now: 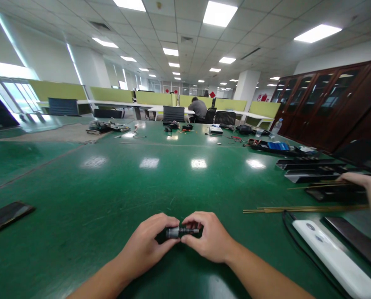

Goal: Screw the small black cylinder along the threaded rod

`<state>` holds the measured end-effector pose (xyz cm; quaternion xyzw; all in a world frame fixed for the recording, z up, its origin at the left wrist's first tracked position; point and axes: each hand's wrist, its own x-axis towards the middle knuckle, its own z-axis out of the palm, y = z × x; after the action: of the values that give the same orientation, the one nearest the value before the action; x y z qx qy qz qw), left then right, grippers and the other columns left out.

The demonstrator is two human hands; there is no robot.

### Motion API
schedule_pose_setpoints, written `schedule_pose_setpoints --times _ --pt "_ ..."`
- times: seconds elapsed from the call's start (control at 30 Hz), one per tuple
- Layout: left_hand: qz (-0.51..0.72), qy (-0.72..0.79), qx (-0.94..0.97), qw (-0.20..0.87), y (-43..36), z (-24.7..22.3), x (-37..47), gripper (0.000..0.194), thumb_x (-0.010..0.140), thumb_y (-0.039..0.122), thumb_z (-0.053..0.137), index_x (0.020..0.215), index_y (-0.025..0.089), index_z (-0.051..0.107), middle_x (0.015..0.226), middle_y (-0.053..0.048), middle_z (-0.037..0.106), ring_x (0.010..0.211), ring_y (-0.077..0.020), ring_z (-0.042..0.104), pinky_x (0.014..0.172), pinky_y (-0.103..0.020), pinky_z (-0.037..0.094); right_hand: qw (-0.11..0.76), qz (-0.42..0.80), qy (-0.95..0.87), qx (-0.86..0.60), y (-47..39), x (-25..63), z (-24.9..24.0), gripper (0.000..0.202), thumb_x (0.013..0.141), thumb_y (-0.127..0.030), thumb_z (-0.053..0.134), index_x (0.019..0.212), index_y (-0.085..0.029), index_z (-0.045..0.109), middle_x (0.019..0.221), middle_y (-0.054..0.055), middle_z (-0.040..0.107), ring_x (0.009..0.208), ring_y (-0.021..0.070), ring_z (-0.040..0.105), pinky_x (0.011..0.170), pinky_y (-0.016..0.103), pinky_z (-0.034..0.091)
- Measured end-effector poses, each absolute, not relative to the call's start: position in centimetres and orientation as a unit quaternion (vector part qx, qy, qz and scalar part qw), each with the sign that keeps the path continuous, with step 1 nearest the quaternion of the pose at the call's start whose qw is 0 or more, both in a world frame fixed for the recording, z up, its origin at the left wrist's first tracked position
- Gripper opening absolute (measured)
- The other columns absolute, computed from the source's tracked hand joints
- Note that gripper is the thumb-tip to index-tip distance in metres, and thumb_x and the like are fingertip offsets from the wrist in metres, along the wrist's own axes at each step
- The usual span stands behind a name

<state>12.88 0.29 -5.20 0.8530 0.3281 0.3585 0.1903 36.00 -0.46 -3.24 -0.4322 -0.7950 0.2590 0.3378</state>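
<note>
Near the table's front edge, a small dark cylindrical part (173,232) lies level between my two hands. It has a grey band at its left end, a narrower ribbed middle and a thin metal tip pointing right. My left hand (148,238) pinches the thick left end between thumb and fingers. Curled around the narrower right half, my right hand (212,237) has its thumb and fingertips at the ribbed middle. The tip shows in the gap inside my right hand. The part's exact kind cannot be made out. Under both hands is the green tabletop (173,187).
At right, another person's hand (355,178) is at thin brass-coloured rods; more rods (297,209) lie nearer. A white power bank-like device (331,253) with a black cable is at front right. Black channels (310,163), a water bottle (276,128) and a dark slab (8,216) are around.
</note>
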Motion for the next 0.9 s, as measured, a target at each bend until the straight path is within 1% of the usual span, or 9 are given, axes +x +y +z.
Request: schedule_pose_setpoints --times 0.17,0.33,0.53,0.7,0.9 --pt "0.363 0.313 0.858 0.183 0.1 -5.24 12.96 0.025 0.089 0.019 0.066 0.113 0.025 0.058 0.109 -0.004 0.066 0.1 -0.0166 0.062 0.088 -0.03 0.051 0.34 0.257 -0.802 -0.418 -0.72 35.9 -3.09 0.02 0.074 -0.022 0.076 0.094 -0.022 0.071 0.085 0.0 0.069 0.076 0.0156 0.062 0.071 0.026 0.043" --pt "0.359 0.327 0.855 0.184 0.14 -5.57 12.98 0.025 0.088 0.021 0.068 0.111 0.025 0.058 0.108 -0.003 0.066 0.099 -0.0161 0.062 0.088 -0.03 0.051 0.341 0.248 -0.812 -0.404 -0.8 35.77 -3.22 0.011 0.079 -0.019 0.072 0.09 -0.021 0.072 0.082 -0.001 0.069 0.075 0.0142 0.062 0.071 0.025 0.042" --pt "0.352 0.329 0.857 0.181 -0.03 -5.59 12.86 0.027 0.088 0.022 0.068 0.112 0.026 0.058 0.108 -0.002 0.066 0.099 -0.0162 0.062 0.088 -0.031 0.051 0.339 0.246 -0.816 -0.397 -0.86 35.82 -3.37 0.009 0.08 -0.019 0.073 0.089 -0.021 0.073 0.081 -0.002 0.07 0.075 0.0131 0.063 0.07 0.024 0.042" --pt "0.34 0.342 0.857 0.183 -0.06 -5.45 12.9 0.025 0.087 0.023 0.068 0.11 0.026 0.059 0.105 -0.002 0.067 0.096 -0.0168 0.063 0.085 -0.031 0.051 0.329 0.248 -0.816 -0.404 -0.93 35.91 -3.29 0.008 0.082 -0.021 0.071 0.09 -0.021 0.074 0.081 0.0 0.07 0.075 0.0142 0.063 0.07 0.025 0.042" --pt "0.342 0.342 0.856 0.181 -0.22 -5.4 12.93 0.026 0.087 0.021 0.067 0.112 0.025 0.06 0.106 -0.004 0.067 0.098 -0.0178 0.063 0.087 -0.032 0.052 0.327 0.249 -0.815 -0.409 -1.03 35.88 -3.02 0.007 0.083 -0.022 0.071 0.09 -0.021 0.074 0.083 0.0 0.071 0.076 0.0149 0.064 0.072 0.026 0.043"
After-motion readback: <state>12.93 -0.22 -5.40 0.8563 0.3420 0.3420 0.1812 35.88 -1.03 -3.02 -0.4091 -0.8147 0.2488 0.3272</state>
